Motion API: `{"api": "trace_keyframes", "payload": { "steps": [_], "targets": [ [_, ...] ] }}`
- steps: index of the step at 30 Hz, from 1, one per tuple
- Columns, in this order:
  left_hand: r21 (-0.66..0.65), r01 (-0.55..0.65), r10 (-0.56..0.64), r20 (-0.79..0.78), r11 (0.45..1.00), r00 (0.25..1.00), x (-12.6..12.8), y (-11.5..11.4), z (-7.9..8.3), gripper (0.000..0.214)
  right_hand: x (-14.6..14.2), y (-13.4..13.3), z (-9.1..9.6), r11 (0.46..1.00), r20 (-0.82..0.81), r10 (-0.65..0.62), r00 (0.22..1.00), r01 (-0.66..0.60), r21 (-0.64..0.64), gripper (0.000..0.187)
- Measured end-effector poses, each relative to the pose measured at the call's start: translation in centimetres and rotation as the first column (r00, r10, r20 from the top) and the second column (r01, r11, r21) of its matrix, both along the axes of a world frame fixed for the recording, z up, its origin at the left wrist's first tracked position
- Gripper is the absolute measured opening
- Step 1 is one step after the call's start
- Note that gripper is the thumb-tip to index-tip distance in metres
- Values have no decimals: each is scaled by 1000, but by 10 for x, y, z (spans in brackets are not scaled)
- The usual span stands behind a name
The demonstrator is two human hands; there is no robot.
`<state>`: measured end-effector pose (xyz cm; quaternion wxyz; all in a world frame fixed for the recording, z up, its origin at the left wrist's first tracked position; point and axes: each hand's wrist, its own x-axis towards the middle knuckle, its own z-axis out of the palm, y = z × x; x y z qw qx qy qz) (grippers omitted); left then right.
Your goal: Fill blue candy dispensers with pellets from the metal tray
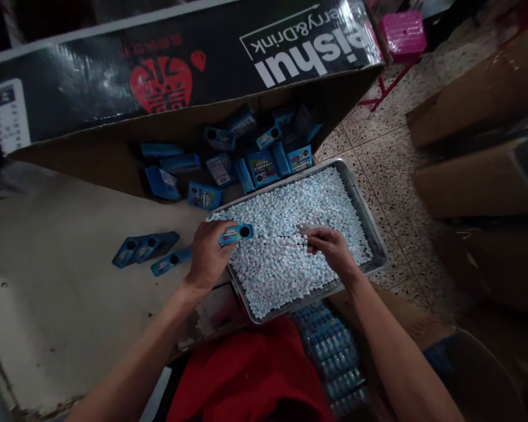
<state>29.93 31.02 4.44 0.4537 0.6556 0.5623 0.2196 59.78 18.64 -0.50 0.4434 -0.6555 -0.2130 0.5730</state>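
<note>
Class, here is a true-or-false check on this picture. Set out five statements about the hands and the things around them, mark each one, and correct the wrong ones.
1. The left hand holds a small blue box. True.
2. The right hand is down on the floor. False: it is at the small white and pale blue pellets.
3. The pellets lie in a round metal tray. False: the tray is rectangular.
4. Other blue boxes lie at the open side of a printed carton. True.
5. The stool beyond the carton is green. False: it is pink.
</note>
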Motion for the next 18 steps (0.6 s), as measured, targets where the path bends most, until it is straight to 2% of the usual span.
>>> {"api": "trace_keyframes", "payload": {
  "steps": [3, 6, 8, 11, 13, 15, 18],
  "targets": [
    [-81, -17, 27, 113, 997, 993, 6, -4, 1, 41, -2, 9, 35, 1000, 38, 17, 999, -17, 24, 31],
    [-173, -64, 104, 229, 983, 968, 10, -8, 2, 44, -7, 23, 63, 996, 154, 75, 985, -80, 27, 28],
    [-154, -35, 68, 214, 987, 975, 11, -10, 2, 45, -11, 31, 82, 991, 264, 126, 956, -135, 15, 25],
    [-47, 70, -66, 93, 996, 994, 12, -13, 0, 45, -19, 37, 111, 978, 439, 184, 880, -208, 8, 17],
    [-21, 94, -92, 73, 995, 993, 15, -16, -2, 45, -23, 38, 129, 969, 531, 201, 823, -247, 16, 13],
    [-41, 69, -63, 130, 997, 990, 18, -20, -3, 44, -27, 37, 142, 961, 597, 206, 776, -277, 28, 11],
    [-136, -17, 54, 273, 991, 960, 21, -22, 0, 48, -36, 36, 156, 949, 654, 205, 728, -312, 50, 11]
  ]
}}
